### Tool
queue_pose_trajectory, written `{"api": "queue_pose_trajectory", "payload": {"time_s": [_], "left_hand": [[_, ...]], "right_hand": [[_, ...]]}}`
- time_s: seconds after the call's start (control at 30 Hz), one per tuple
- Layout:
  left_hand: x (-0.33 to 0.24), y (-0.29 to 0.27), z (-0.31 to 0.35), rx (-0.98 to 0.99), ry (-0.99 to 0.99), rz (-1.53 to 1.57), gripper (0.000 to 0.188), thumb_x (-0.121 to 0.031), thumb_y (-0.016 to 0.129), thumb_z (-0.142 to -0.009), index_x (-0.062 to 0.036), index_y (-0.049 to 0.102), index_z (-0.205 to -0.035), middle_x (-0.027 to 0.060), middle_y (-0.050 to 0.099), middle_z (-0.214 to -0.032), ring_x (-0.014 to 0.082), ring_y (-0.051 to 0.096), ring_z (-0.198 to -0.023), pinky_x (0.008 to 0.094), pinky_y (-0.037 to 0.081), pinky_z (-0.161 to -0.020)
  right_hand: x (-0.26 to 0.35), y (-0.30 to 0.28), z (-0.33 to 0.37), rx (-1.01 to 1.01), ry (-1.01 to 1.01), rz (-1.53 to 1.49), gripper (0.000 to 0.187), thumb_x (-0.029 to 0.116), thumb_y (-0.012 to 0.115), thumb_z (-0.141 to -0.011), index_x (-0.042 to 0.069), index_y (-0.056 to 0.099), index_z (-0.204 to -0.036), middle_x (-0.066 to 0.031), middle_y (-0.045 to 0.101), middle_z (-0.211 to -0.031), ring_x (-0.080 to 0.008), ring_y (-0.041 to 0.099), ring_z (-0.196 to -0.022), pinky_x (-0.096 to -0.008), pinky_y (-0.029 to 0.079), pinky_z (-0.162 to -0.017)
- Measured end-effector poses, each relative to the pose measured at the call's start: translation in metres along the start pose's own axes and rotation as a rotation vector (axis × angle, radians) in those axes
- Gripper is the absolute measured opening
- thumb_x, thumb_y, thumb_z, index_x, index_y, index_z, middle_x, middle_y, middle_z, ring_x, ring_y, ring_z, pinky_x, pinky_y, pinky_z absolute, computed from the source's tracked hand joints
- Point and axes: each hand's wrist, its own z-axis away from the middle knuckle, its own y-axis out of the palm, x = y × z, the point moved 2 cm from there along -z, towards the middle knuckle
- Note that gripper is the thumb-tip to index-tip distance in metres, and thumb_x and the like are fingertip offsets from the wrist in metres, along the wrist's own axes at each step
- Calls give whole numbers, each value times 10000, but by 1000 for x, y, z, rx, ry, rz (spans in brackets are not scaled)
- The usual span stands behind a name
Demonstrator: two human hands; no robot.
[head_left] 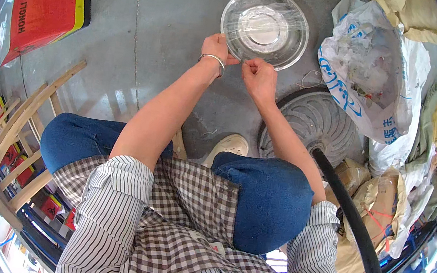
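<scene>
A round, shiny metal basin (302,40) rests on the grey floor in front of me, with clear, wrinkled plastic film (253,19) stretched across its top. My left hand (217,52), with a silver bangle at the wrist, is closed at the basin's near left rim; its fingertips are partly hidden there. Close beside it, my right hand (259,79) pinches the film's edge at the near rim, thumb and forefinger together. Only a small gap separates the two hands.
A ribbed, round fan-like base (316,124) with a black pole (354,215) stands at my right. Beyond it are a white plastic sack (401,89) of crumpled film and brown paper packages (383,202). To the left are a red bag (47,12) and a wooden chair (28,117).
</scene>
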Motion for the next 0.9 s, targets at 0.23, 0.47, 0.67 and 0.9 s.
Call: {"api": "queue_pose_trajectory", "payload": {"time_s": [0.23,0.47,0.67,0.9], "left_hand": [[-2,3,3,17,-49,50,296,-209,346,-974,27,504,-1059,163,616,-870,255,648,-678,353,583,-571],[3,0,-1,14,-41,32,298,-217,349,-976,23,496,-1071,157,612,-877,255,647,-682,347,580,-573],[7,-7,-7,26,-35,5,299,-230,348,-979,13,483,-1092,164,614,-893,257,651,-710,349,579,-579],[2,0,-2,47,-55,38,290,-227,355,-976,7,464,-1109,180,615,-916,284,651,-719,372,582,-597]], "right_hand": [[-4,6,-2,-23,5,-54,150,135,614,-758,-9,650,-772,-193,636,-712,-338,634,-674,-395,493,-636],[-4,11,-2,-25,40,-110,144,130,621,-756,-9,654,-776,-187,644,-721,-324,647,-687,-390,498,-639],[3,13,1,-8,61,-196,141,115,612,-783,-21,647,-777,-137,646,-646,-217,646,-586,-326,492,-573],[-21,21,0,-18,126,-432,145,117,628,-808,-27,647,-805,-62,633,-612,-104,597,-551,-257,463,-532]]}}
